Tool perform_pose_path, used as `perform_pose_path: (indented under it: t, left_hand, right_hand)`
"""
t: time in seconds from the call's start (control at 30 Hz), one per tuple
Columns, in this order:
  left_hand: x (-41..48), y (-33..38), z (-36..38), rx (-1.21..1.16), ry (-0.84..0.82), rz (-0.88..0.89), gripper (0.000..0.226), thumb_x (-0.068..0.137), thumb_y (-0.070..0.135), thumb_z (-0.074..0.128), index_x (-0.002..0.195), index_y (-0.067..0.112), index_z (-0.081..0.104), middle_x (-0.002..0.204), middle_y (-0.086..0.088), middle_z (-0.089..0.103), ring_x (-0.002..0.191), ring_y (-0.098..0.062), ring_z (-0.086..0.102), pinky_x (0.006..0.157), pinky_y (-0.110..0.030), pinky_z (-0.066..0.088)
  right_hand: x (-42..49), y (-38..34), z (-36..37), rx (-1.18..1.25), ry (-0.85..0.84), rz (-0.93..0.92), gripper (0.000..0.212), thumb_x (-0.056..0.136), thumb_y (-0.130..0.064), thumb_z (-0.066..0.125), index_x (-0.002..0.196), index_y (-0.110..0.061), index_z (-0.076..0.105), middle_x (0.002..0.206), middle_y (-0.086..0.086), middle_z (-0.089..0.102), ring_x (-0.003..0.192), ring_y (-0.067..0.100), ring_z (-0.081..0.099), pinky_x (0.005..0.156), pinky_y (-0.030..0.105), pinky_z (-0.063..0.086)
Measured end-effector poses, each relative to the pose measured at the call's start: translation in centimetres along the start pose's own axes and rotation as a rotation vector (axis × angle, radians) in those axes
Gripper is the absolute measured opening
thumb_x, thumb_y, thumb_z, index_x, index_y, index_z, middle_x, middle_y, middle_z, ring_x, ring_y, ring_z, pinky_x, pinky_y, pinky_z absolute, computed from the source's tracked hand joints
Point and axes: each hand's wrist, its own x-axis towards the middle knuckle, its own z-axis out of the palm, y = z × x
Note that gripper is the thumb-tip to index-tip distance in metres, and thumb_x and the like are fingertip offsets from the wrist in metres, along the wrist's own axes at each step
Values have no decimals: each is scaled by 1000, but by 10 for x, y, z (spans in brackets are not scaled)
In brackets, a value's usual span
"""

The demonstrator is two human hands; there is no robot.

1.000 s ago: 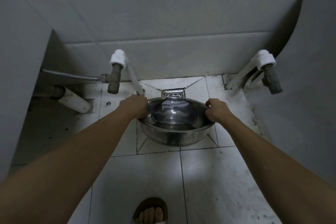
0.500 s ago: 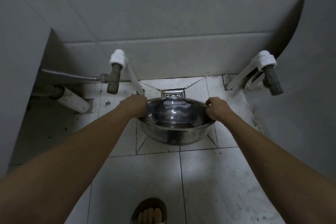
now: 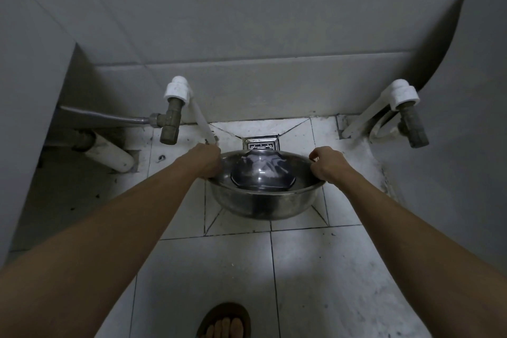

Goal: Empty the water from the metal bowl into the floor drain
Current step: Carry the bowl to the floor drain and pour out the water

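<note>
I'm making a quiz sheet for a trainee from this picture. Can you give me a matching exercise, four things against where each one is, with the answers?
Things:
1. metal bowl
2. floor drain
3. brass valve with hose
4. sandalled foot

Places:
A. bottom edge of the view, on the floor tiles
B. on the left, under a white pipe fitting by the wall
C. held by its rim between the left hand and right hand
D. in the floor at the foot of the wall, just beyond the bowl

Pairs: 1-C, 2-D, 3-B, 4-A
</note>
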Motion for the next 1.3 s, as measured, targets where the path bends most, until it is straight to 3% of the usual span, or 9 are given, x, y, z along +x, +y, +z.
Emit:
perform_pose_path:
  t: [0.1,0.27,0.5,0.7,0.9,1.0,1.2,1.3]
  left_hand:
    - [0,0,0,-11,-4,-1,36,96,14,42,127,0,53,127,-19,56,104,-30,58,79,-31,47]
    - [-4,3,3,-51,-22,-10,37,96,14,44,129,-1,51,127,-20,56,110,-31,59,73,-26,42]
    - [-5,8,6,-160,-26,-32,35,95,14,47,125,-2,54,124,-20,57,110,-30,59,82,-29,48]
    - [-4,11,11,-235,-34,-33,33,94,12,47,122,-2,56,120,-19,61,93,-26,58,80,-29,48]
    - [-5,13,18,-280,-59,-50,32,94,13,48,122,-2,54,118,-20,62,84,-22,54,77,-29,49]
    - [-7,13,18,-299,-78,-48,32,95,15,47,121,-2,54,115,-21,63,82,-22,54,60,-23,44]
    - [-13,15,18,-364,-134,-69,29,96,13,45,118,-3,56,70,-6,50,58,-14,49,48,-19,38]
    - [-17,17,16,-373,-136,-68,28,96,12,45,116,-3,56,65,-5,46,53,-12,45,45,-19,34]
  right_hand:
    - [1,-1,-1,12,-6,9,34,91,-5,48,124,-2,57,122,19,59,95,28,57,90,38,54]
    - [5,-1,-5,58,9,43,34,92,-7,48,124,0,58,121,20,61,107,33,60,92,39,53]
    - [11,-4,-14,91,14,86,28,93,-9,47,116,2,59,113,21,63,89,28,58,67,32,48]
    - [15,-8,-22,95,43,90,29,92,-9,47,115,2,60,114,21,62,94,31,59,67,35,50]
    - [16,-11,-27,137,53,75,29,93,-9,46,115,4,59,115,23,61,93,30,59,77,38,53]
    - [15,-13,-30,146,63,75,31,93,-8,45,117,5,59,118,23,61,102,35,61,79,39,54]
    - [17,-17,-36,187,82,61,33,92,-7,43,120,4,59,118,21,61,93,31,57,84,41,55]
    - [18,-18,-39,208,102,64,32,92,-6,44,119,3,59,117,21,62,90,30,57,84,42,55]
